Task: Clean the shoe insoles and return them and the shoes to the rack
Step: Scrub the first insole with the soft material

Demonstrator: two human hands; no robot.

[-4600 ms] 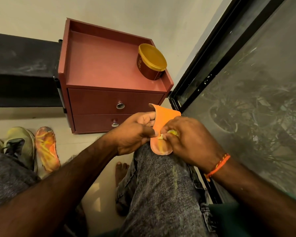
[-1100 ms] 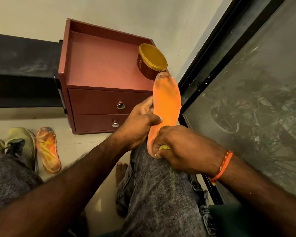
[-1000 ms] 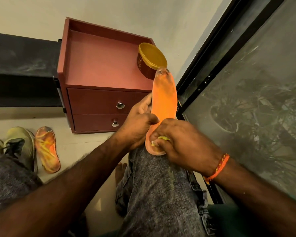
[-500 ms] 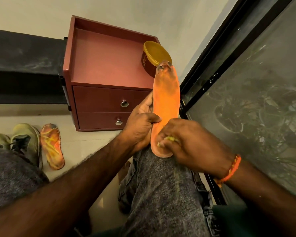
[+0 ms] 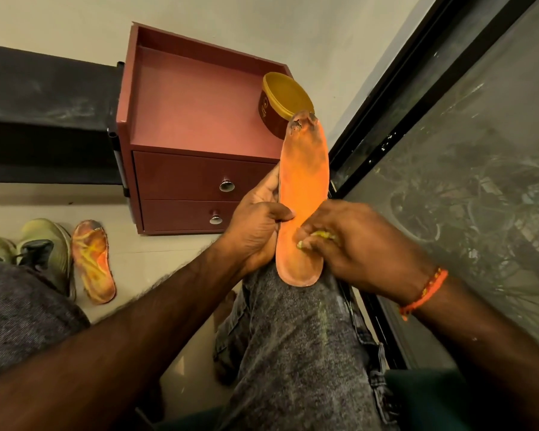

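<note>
An orange insole (image 5: pixel 304 188) stands upright on my right knee, its plain underside facing me and its worn, dark toe tip at the top. My left hand (image 5: pixel 255 225) grips its left edge, thumb across the front. My right hand (image 5: pixel 352 244) pinches a small yellow-green cleaning pad (image 5: pixel 319 235) against the insole's lower half. A second insole (image 5: pixel 94 259), orange with yellow swirls, lies on the floor at the left. Beside it stand two pale green shoes (image 5: pixel 44 247).
A reddish two-drawer cabinet (image 5: pixel 196 150) stands against the wall ahead, with a brown tub with a yellow lid (image 5: pixel 285 101) on its top. A dark glass door (image 5: pixel 464 166) with a black frame runs along the right. A black shelf (image 5: pixel 44 119) is at left.
The insole, folded over 4.6 s ago, is now straightened and upright. My right hand keeps rubbing the pad on its lower half. The view has shifted slightly right.
</note>
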